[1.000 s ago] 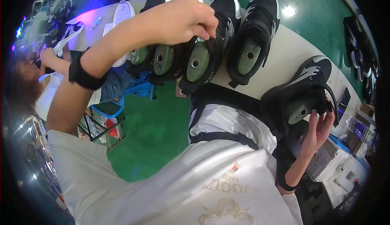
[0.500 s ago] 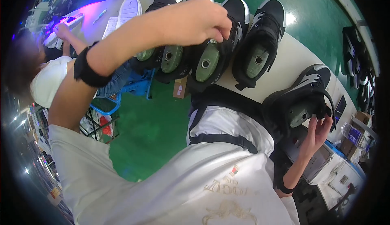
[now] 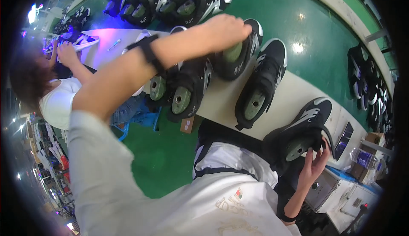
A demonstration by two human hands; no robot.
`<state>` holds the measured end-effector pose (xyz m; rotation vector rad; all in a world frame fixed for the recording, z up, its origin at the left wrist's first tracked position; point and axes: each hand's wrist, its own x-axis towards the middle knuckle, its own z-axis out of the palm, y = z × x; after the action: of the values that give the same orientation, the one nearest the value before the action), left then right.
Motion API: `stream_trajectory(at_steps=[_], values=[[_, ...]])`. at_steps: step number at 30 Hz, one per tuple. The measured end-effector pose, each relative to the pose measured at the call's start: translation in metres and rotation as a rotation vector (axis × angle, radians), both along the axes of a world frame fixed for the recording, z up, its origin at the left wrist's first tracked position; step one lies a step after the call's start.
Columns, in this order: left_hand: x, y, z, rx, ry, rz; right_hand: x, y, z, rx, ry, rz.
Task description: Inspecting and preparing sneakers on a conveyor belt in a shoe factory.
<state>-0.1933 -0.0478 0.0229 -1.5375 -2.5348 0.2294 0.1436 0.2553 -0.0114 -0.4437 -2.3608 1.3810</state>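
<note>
My left hand is reached out over the table, slightly blurred, its fingers closed on the upper of a black-and-white sneaker. That sneaker sits farther out than its neighbours, and a green last shows inside it. My right hand grips the opening edge of another black-and-white sneaker by my body. This one also holds a green last with a round hole. Between the two stands a similar sneaker, its last showing. More sneakers lie partly behind my left forearm.
Several sneakers line up beyond the table over a green floor. To the left a person in a white top handles a shoe under violet light. A dark phone, plastic bottle and grey metal box are at the right.
The sneaker at my left hand has shifted away from me, leaving a wider gap beside its neighbours. My view has tilted up, showing more shoes beyond. My right hand keeps its hold.
</note>
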Motion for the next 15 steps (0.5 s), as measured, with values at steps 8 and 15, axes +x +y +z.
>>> stream_trajectory(at_steps=[8, 15], values=[[-0.043, 0.024, 0.041, -0.054, -0.372, 0.280, -0.001, 0.002, 0.004, 0.098, -0.049, 0.030], [0.094, -0.109, 0.052, 0.029, -0.586, 0.286, -0.003, 0.006, -0.001, 0.156, -0.025, 0.055]])
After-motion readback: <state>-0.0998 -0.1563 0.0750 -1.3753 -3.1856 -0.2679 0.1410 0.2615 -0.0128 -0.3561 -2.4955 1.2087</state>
